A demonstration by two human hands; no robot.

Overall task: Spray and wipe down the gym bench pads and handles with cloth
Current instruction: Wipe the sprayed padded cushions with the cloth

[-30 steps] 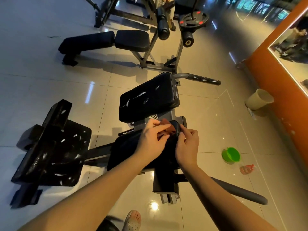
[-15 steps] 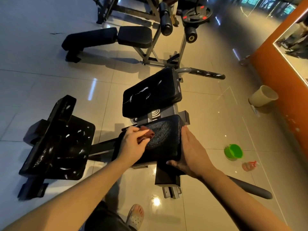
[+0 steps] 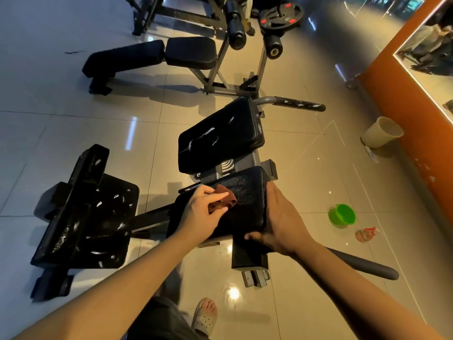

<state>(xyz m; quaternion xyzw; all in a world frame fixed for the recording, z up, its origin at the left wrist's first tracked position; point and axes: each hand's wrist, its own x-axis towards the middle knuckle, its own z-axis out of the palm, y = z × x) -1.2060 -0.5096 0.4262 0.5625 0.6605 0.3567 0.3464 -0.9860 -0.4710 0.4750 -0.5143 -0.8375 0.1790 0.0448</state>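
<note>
**Near pad under the cloth, right hand bracing**

The left hand [image 3: 201, 214] grips a bunched brown cloth [image 3: 223, 200] and presses it on the left part of the near black pad [image 3: 248, 212]. The right hand [image 3: 279, 222] lies flat against the pad's right side, fingers straight, thumb at the near corner, steadying it. To do this well, I'd open the cloth wider, overlap the strokes from left to right, and run them over the edges. White foam streaks show on the far pad [image 3: 220, 136], the big left pad [image 3: 95, 217] and the far handle [image 3: 301, 106], so those look undone.
</note>
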